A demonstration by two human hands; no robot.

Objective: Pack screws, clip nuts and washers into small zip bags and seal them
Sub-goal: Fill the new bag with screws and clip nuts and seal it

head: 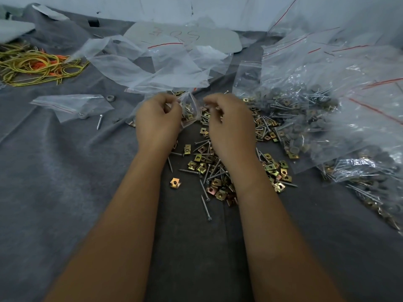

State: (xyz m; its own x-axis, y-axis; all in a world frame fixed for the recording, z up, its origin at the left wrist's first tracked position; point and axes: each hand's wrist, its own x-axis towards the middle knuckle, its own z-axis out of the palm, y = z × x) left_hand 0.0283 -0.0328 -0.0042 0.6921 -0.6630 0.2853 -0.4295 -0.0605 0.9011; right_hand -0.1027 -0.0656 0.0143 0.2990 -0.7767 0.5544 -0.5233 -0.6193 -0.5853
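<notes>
My left hand (pixel 158 118) grips a small clear zip bag (pixel 190 110) that holds a few brass clip nuts and screws; the bag hangs just right of the hand. Close beside the bag, my right hand (pixel 229 120) has its fingers curled, and what they pinch is hidden. Below and between my forearms lies a loose heap of brass clip nuts (pixel 205 164) mixed with silver screws (pixel 206 205) on the grey cloth. Grey washers (pixel 294 147) show under plastic to the right.
A big pile of filled zip bags (pixel 340 118) covers the right side. Empty clear bags (pixel 152 62) lie behind my hands, another one (pixel 72 105) to the left with a stray screw (pixel 99 122). Yellow and orange bands (pixel 37 66) sit far left.
</notes>
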